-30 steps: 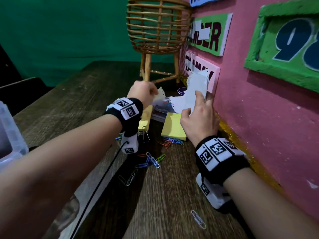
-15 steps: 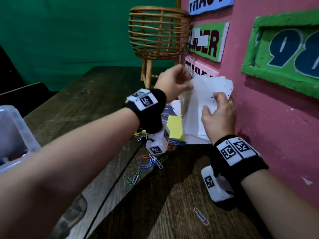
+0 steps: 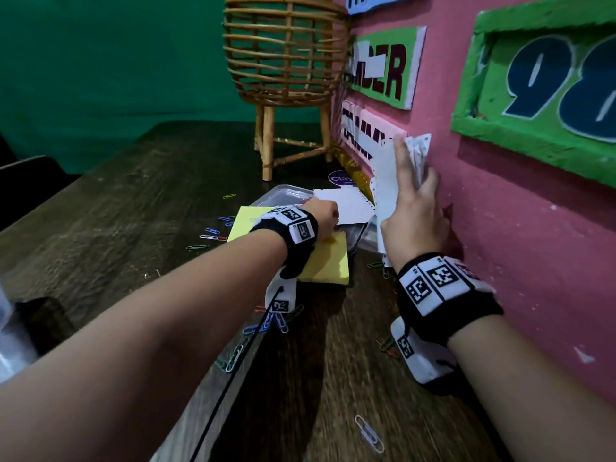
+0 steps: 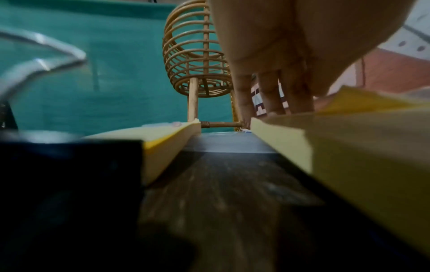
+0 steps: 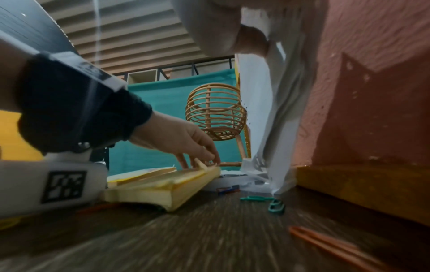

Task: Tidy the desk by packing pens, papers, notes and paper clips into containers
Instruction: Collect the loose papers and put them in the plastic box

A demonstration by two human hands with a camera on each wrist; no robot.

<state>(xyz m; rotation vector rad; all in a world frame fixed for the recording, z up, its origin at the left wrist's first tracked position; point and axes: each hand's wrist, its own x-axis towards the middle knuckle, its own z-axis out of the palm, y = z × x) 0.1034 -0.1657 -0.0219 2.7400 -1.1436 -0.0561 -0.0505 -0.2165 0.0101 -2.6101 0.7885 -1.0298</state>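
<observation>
Head view: right hand [image 3: 413, 208] grips upright papers [image 3: 386, 181] at the right wall; left hand [image 3: 320, 213], fingers down, touches a yellow pad [image 3: 328, 261] on the counter [image 3: 150, 201].

A sheaf of white papers [image 3: 388, 181] is held upright against the pink wall [image 3: 500, 228] by the right hand [image 3: 413, 215]. Beside the wall, the left hand [image 3: 321, 213] is lowered onto the yellow sticky-note pad [image 3: 328, 261]. Paper clips [image 3: 266, 323] are scattered further from the wall.

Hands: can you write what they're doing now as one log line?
right hand: holds white papers upright | left hand: fingers on yellow sticky notes | paper clips: on desk
</observation>
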